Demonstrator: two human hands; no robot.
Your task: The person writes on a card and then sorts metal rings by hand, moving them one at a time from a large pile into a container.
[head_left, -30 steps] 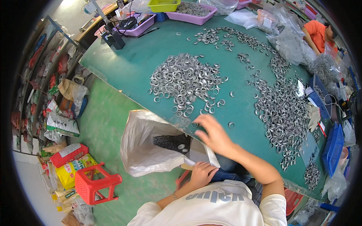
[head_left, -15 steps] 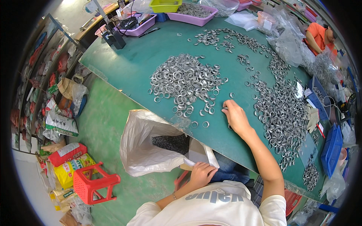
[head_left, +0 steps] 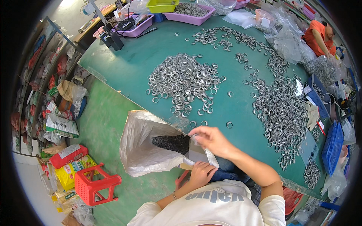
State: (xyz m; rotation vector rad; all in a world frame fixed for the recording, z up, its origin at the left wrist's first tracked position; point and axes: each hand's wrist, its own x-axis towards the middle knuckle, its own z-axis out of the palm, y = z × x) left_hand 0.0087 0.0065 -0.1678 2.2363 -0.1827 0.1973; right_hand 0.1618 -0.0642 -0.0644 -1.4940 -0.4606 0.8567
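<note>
My left hand (head_left: 203, 172) is closed on the near rim of a white woven sack (head_left: 141, 150), which gapes beside the table edge. Dark small pieces (head_left: 171, 145) lie inside it. Over the sack's right side my right hand (head_left: 213, 140) has its fingers pinched around a grey metal ring, slightly blurred. On the green table (head_left: 128, 71) a heap of metal rings (head_left: 184, 79) sits beyond the sack. A larger spread of rings (head_left: 281, 113) covers the table's right part. Single rings, such as one loose ring (head_left: 229, 125), lie between the two.
Purple trays (head_left: 192, 17) and a yellow-green tray (head_left: 162, 5) stand at the far edge. Blue baskets (head_left: 332, 148) and plastic bags (head_left: 286, 45) line the right side. A red stool (head_left: 96, 184) stands on the floor at left, near full sacks (head_left: 68, 156). Another person (head_left: 318, 37) sits far right.
My right hand has moved from the table, left and toward me, to over the sack's opening. My left hand stays on the sack's rim.
</note>
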